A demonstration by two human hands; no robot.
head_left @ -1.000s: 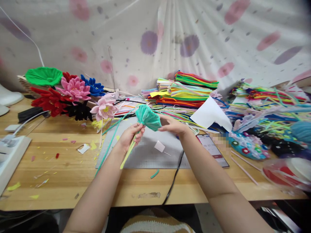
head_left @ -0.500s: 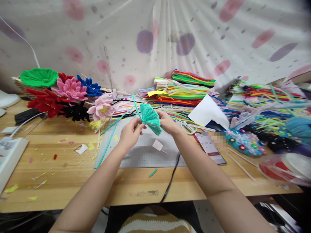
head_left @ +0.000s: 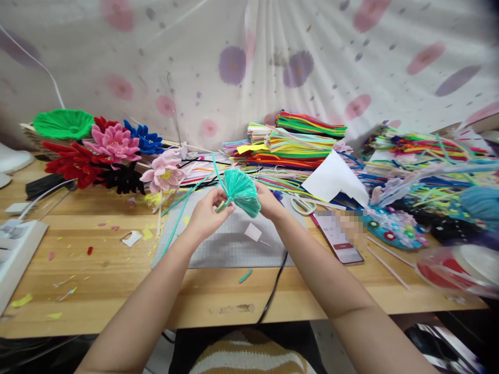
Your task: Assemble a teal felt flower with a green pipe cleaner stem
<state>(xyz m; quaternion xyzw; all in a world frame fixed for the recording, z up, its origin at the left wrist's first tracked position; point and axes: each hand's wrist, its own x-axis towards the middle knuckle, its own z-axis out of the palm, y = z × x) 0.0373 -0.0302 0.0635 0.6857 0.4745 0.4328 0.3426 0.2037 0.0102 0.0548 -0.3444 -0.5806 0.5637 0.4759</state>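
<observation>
A teal fan-shaped bundle of pipe cleaners (head_left: 242,191) is held above the grey cutting mat (head_left: 230,244). My left hand (head_left: 208,214) is closed around its gathered base, where a yellow-green stem end shows. My right hand (head_left: 268,203) pinches the right edge of the teal fan. A loose teal strand sticks up from the base toward the back.
Finished pipe-cleaner flowers (head_left: 113,145) lie at the back left. Stacks of coloured pipe cleaners (head_left: 296,140) fill the back and right. A phone (head_left: 339,236), scissors (head_left: 303,205), white paper (head_left: 331,179), a black cable (head_left: 275,285) and a power strip (head_left: 15,249) lie on the wooden table (head_left: 117,291).
The yellow-green stem that hung below my left hand has been drawn up into the grip. The teal fan has turned and a teal strand now sticks up behind it.
</observation>
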